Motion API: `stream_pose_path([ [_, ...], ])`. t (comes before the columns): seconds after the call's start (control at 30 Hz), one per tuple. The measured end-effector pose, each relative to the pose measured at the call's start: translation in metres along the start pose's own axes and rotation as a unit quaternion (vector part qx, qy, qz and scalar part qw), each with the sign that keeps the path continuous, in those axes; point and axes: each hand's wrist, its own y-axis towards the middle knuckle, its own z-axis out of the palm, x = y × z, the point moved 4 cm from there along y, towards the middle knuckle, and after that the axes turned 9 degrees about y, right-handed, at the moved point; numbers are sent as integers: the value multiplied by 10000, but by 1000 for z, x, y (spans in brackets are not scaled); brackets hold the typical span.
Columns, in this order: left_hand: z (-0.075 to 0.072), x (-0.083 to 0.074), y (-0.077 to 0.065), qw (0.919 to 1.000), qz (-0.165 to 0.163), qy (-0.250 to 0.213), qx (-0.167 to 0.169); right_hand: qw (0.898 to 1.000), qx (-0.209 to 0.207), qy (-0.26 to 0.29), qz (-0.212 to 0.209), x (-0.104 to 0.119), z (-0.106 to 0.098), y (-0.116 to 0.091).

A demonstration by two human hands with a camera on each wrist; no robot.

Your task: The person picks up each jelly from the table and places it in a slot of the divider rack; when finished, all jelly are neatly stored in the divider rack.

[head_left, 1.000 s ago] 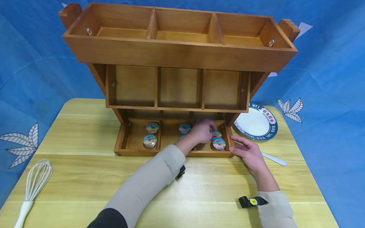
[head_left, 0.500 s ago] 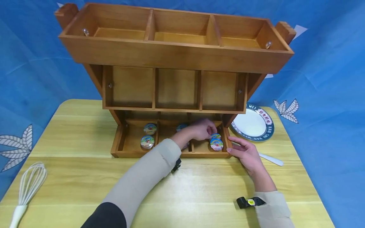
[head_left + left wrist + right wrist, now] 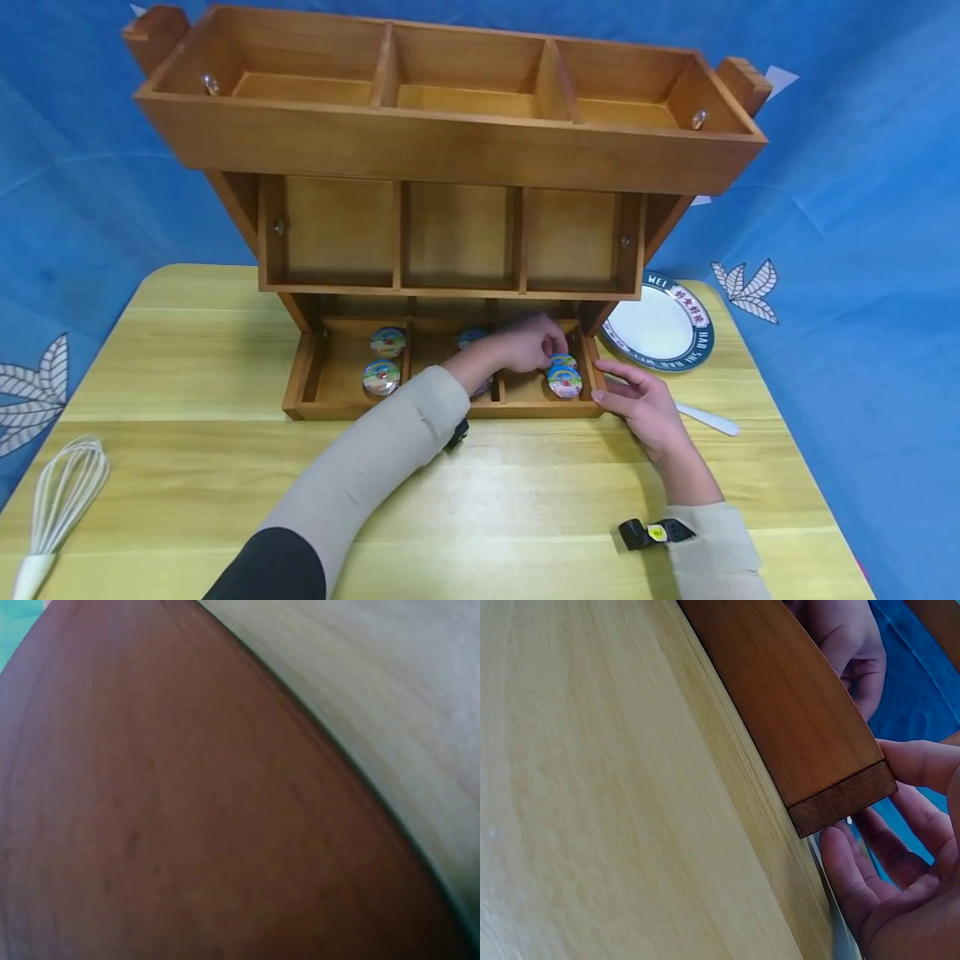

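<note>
My left hand (image 3: 534, 343) reaches into the right compartment of the wooden rack's bottom tray (image 3: 420, 410). Its thumb and fingertips pinch the edge of a small cup (image 3: 562, 361) with a printed lid. Right in front of that one stands a second printed-lid cup (image 3: 565, 382). At the tray's right end, my right hand (image 3: 643, 404) rests thumb and fingertips against the outer corner; the right wrist view shows these fingers (image 3: 919, 761) touching the end board (image 3: 844, 799). Only the tray's front board (image 3: 210, 787), blurred, and tabletop appear in the left wrist view.
Two more lidded cups (image 3: 381, 377) sit in the left compartment; others are partly behind my left forearm. The rack's upper trays (image 3: 450, 150) overhang the work. A green-rimmed plate (image 3: 658, 321) and a white handle (image 3: 708, 419) lie right, a whisk (image 3: 63, 500) left.
The head view has shifted, so the whole scene slides slightly left. My left hand stays at the rear cup, which sits slightly closer to the front one. My right hand keeps its place.
</note>
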Motion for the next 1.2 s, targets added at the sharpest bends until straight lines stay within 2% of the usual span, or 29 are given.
stream_pose_path([
  [0.17,-1,2,-1,9998,-47,16,-204,10000,1,-45,-1,2,2,-1],
  [0.3,-1,4,0,9985,-272,-262,-407,10000,-29,-68,33,2,3,-1],
  [0.4,-1,6,0,9942,-551,-629,-683,9999,-39,-98,14,2,3,0],
  [0.53,-3,7,-1,9844,-811,-1100,-1108,9998,-66,-161,-17,3,3,-1],
  [0.67,-5,6,0,9790,-940,-1173,-1380,9997,-81,-217,-7,4,3,-1],
  [0.77,-4,5,1,9817,-974,-813,-1420,9997,-81,-247,13,4,2,0],
  [0.9,-3,4,1,9855,-1013,-453,-1285,9995,-97,-284,40,3,1,1],
  [1.2,-1,5,0,9872,-1023,-594,-1073,9996,-76,-273,90,-1,-2,1],
])
